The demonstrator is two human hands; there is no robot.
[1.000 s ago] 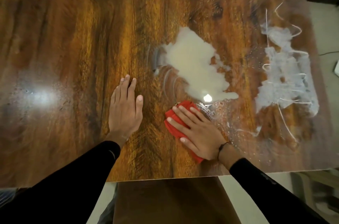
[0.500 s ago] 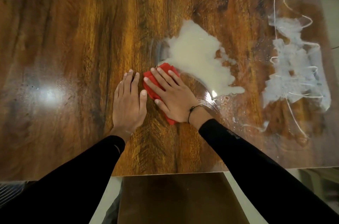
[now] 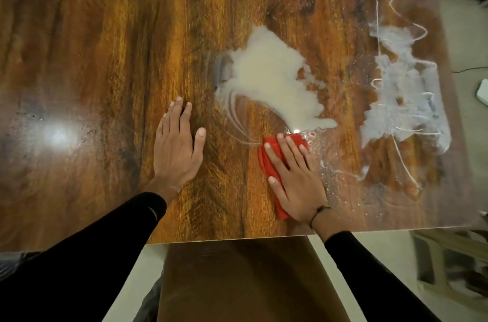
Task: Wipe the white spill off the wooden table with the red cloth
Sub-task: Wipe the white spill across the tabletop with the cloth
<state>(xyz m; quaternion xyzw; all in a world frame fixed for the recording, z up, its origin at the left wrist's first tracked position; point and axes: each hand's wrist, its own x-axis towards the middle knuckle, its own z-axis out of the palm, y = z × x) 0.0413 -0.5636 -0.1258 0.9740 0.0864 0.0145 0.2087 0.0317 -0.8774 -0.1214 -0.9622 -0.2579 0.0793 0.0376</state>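
Observation:
A thick white spill lies in the middle of the glossy wooden table, with curved wipe streaks at its near left edge. My right hand presses flat on the folded red cloth just below the spill's near tip. The cloth shows around my fingers and along the hand's left side. My left hand rests flat on the bare wood left of the cloth, fingers together, holding nothing. A thinner, smeared white patch with thin white lines covers the table's right end.
Small droplets dot the wood between the cloth and the right patch. A brown chair back stands against the table's near edge below my arms. Pale floor shows on the right, with furniture at the lower right corner.
My right hand has slid the red cloth from beside my left hand, at the spill's left edge, back to the right and nearer to me. New curved streaks mark the wood. My left hand stayed put.

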